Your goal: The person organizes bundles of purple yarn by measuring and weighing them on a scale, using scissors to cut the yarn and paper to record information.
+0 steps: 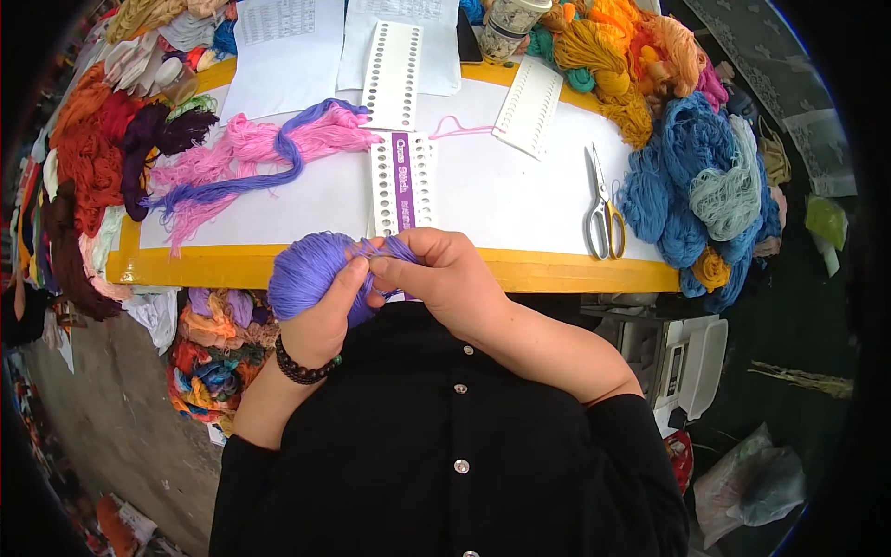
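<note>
— At the near side of the bench (pixel 506 195), held low and close to a black buttoned shirt (pixel 520 464): a skein of violet thread (pixel 302 271), caught between two hands

— Gripped how?

— Cupped from below in the left hand (pixel 320 320), fingers curled round the thick bulk, a dark beaded bracelet (pixel 302 369) at the wrist. Pinched at the thin end by the right hand (pixel 450 278), thumb and fingertips closed on a few strands.

— Lying which way?

— Roughly left to right, long axis close to parallel with the yellow edge (pixel 575 276) of the bench. Fat end to the left, narrow tail to the right. Bulk nearer the left hand, tail nearer the right, both hands touching the thread and almost meeting over the middle.

— And beyond the knuckles?

— Just past them, flat on the white top, a perforated thread card with a purple label (pixel 401 181). Further left, a loose hank of pink and lilac thread (pixel 269 153). Off to the right and well apart from either hand, scissors (pixel 603 209) with blades pointing away, beside a heap of blue yarn (pixel 687 176). At the far right corner, orange and yellow yarn (pixel 617 56); down the left side, reds and browns (pixel 88 162)
</note>
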